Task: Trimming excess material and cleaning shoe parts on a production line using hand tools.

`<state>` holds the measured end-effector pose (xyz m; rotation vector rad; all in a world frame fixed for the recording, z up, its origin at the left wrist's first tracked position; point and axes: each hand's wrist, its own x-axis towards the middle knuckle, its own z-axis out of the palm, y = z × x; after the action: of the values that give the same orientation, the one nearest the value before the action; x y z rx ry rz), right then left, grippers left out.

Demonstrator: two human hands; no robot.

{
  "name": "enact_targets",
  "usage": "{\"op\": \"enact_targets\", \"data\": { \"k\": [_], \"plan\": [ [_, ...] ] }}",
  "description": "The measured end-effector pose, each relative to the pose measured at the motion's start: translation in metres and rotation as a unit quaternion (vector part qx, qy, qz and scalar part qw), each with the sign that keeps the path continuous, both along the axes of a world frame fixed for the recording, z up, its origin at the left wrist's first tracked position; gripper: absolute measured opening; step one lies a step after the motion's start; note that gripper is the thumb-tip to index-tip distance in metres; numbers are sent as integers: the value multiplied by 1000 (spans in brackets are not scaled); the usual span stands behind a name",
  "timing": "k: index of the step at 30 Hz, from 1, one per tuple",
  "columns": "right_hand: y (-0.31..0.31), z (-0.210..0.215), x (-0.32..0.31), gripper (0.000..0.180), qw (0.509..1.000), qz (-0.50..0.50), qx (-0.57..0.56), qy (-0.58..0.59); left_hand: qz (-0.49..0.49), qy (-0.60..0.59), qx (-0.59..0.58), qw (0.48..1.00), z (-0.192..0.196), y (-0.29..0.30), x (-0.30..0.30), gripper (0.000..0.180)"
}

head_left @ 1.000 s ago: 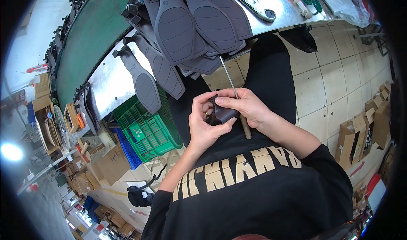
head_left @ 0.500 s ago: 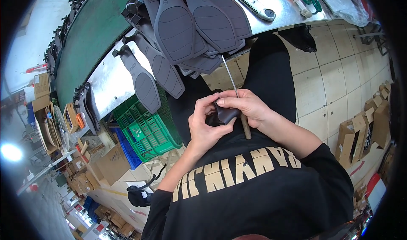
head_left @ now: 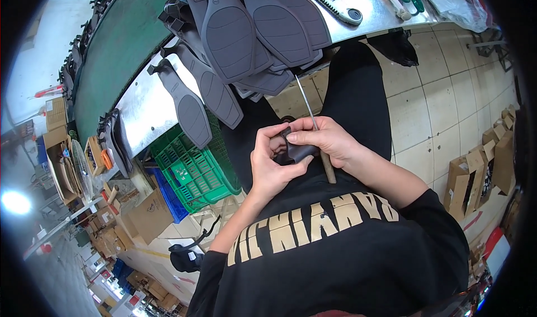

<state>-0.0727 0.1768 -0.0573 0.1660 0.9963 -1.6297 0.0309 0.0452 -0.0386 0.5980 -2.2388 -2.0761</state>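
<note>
Over my lap, both hands hold a dark brown, leather-like shoe piece (head_left: 302, 151). Its full shape is hidden by my fingers. My left hand (head_left: 268, 165) curls round its left side, thumb below and fingertips above. At its upper right edge, the thumb and fingers of my right hand (head_left: 332, 140) pinch it. A thin metal rod tool with a wooden handle (head_left: 328, 169) also rests in my right hand. Its shaft points up and away toward the stacked sandals (head_left: 229, 43), which lie soles up on the table edge in front of me.
A metal table (head_left: 146, 115) with a green top (head_left: 131, 34) runs along the left. On the table's right part lie a utility knife (head_left: 335, 5), green-handled scissors (head_left: 413, 1) and a plastic bag (head_left: 453, 6). Below stands a green crate (head_left: 193, 177). Cardboard boxes (head_left: 467, 177) stand at right.
The tool's handle end has shifted slightly to the right. Both hands stay nearly in place, and the grip on the shoe piece has altered only a little.
</note>
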Motion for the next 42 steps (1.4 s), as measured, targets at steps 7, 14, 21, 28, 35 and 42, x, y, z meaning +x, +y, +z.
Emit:
{"op": "enact_targets", "data": {
  "k": [7, 14, 21, 28, 35, 42],
  "plan": [
    [-2, -1, 2, 23, 1000, -9, 3, -3, 1, 5, -28, 1000, -2, -2, 1, 69],
    [-2, -2, 2, 25, 1000, -13, -1, -14, -13, 4, -29, 999, 0, -2, 0, 73],
    [-5, -2, 0, 25, 1000, -13, -11, -15, -10, 31, -49, 998, -3, -3, -1, 73],
    [1, 2, 1, 19, 999, -37, -24, -13, -27, 51, -132, 990, 1, 3, -5, 70],
    [-3, -19, 1, 22, 998, -40, -53, 24, -24, 42, -100, 994, 0, 9, -10, 65],
    [3, -14, 2, 24, 993, -66, -99, 11, -12, 29, -89, 996, 10, 17, -16, 71]
  ]
}}
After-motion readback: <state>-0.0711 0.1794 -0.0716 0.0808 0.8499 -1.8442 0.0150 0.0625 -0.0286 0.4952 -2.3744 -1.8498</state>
